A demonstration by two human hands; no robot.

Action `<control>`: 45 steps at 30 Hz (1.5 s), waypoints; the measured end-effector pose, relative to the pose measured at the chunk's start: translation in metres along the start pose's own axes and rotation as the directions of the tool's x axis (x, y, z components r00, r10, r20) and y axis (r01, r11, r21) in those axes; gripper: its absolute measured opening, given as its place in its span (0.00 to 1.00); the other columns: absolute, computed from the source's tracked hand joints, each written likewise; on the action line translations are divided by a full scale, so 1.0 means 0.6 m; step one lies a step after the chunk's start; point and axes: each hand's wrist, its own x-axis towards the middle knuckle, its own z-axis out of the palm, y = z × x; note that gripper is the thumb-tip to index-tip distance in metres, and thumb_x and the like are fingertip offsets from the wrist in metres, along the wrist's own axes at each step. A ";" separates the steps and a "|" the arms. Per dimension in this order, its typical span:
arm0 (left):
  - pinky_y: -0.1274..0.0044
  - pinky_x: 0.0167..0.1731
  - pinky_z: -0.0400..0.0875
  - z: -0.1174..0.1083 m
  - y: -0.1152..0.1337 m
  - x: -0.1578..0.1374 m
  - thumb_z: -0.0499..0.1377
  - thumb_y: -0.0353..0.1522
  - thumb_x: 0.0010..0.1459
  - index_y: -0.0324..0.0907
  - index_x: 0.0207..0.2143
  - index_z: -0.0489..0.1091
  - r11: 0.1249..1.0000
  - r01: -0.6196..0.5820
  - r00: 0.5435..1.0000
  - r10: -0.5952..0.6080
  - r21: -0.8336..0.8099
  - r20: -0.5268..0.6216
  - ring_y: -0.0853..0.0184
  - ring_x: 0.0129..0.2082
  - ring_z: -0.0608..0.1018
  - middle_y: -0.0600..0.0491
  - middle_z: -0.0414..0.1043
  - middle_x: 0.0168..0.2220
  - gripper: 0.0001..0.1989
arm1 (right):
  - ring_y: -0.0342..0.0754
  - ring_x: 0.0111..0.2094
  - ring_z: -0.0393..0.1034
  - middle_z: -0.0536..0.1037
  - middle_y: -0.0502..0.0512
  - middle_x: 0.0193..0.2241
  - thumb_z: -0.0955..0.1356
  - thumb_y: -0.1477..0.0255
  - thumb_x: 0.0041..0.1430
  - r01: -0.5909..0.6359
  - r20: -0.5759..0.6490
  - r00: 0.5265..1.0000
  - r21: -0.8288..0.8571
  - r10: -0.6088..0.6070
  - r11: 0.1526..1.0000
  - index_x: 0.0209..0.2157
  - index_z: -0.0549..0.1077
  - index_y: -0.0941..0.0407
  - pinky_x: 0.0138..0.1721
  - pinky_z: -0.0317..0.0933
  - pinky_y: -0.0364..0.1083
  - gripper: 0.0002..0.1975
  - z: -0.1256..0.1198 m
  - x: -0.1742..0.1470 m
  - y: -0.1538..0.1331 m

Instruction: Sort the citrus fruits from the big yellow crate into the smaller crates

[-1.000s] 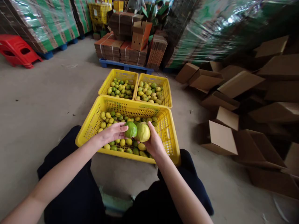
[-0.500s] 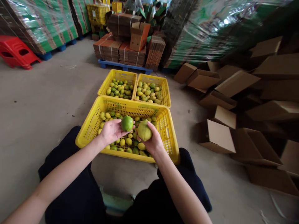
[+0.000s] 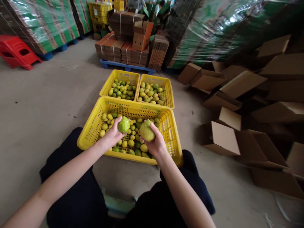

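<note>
So, far left on the floor there's a red plastic stool, with a big plastic-wrapped green and brown stack right behind it. Coming right, a dark trouser leg sits just beside the big yellow near crate, which has loads of yellow and green fruit in the bottom.

The left hand is over that crate with thumb and fingers curled round a bright green fruit. Beyond it there's a far left crate, also yellow, also holding fruit, and further back a blue pallet loaded with strapped flat cartons.

A bit right of the left hand, the right hand has a solid grip on a bigger yellow-green fruit, also above the near crate. The two held fruits are close but not touching. Behind that is the far right crate, side by side with its twin, more fruit inside. Far right: another wrapped stack, then a messy heap of brown cardboard boxes.
</note>
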 end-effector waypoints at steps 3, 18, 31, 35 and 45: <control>0.81 0.26 0.71 -0.002 -0.002 0.003 0.62 0.43 0.58 0.39 0.41 0.72 0.999 0.027 0.999 -0.028 0.027 0.022 0.70 0.31 0.76 0.49 0.77 0.38 0.17 | 0.48 0.27 0.73 0.79 0.49 0.26 0.75 0.63 0.45 -0.052 -0.051 0.997 0.030 0.053 0.998 0.33 0.74 0.54 0.18 0.61 0.42 0.15 0.001 -0.003 0.000; 0.81 0.28 0.75 0.002 0.005 -0.005 0.64 0.33 0.56 0.38 0.34 0.69 0.995 0.095 0.995 -0.096 0.043 0.018 0.70 0.26 0.78 0.53 0.75 0.28 0.08 | 0.51 0.26 0.76 0.81 0.54 0.26 0.68 0.55 0.59 -0.225 -0.066 0.970 0.142 0.236 0.964 0.35 0.75 0.55 0.27 0.72 0.49 0.17 -0.003 0.012 0.002; 0.80 0.22 0.71 0.000 -0.003 0.006 0.51 0.36 0.66 0.35 0.38 0.73 0.976 0.173 0.984 -0.177 0.134 0.016 0.68 0.22 0.77 0.46 0.77 0.26 0.15 | 0.47 0.22 0.73 0.79 0.55 0.22 0.66 0.55 0.58 -0.242 -0.014 0.967 0.243 0.253 0.939 0.29 0.74 0.56 0.23 0.69 0.44 0.18 -0.011 0.007 -0.004; 0.80 0.20 0.71 0.005 -0.003 0.003 0.50 0.39 0.67 0.35 0.36 0.72 0.969 0.221 0.975 -0.217 0.109 -0.045 0.68 0.20 0.76 0.47 0.76 0.25 0.18 | 0.49 0.24 0.75 0.80 0.53 0.25 0.67 0.58 0.59 -0.223 -0.037 0.971 0.197 0.235 0.955 0.31 0.74 0.56 0.23 0.70 0.46 0.15 -0.012 0.011 0.003; 0.82 0.17 0.70 0.007 -0.004 0.007 0.53 0.38 0.65 0.35 0.33 0.70 0.974 0.226 0.971 -0.225 0.000 -0.075 0.70 0.18 0.74 0.48 0.74 0.23 0.16 | 0.48 0.24 0.76 0.79 0.52 0.22 0.69 0.66 0.57 -0.233 -0.152 0.950 0.231 0.271 0.945 0.32 0.73 0.56 0.25 0.72 0.45 0.07 0.000 0.010 0.011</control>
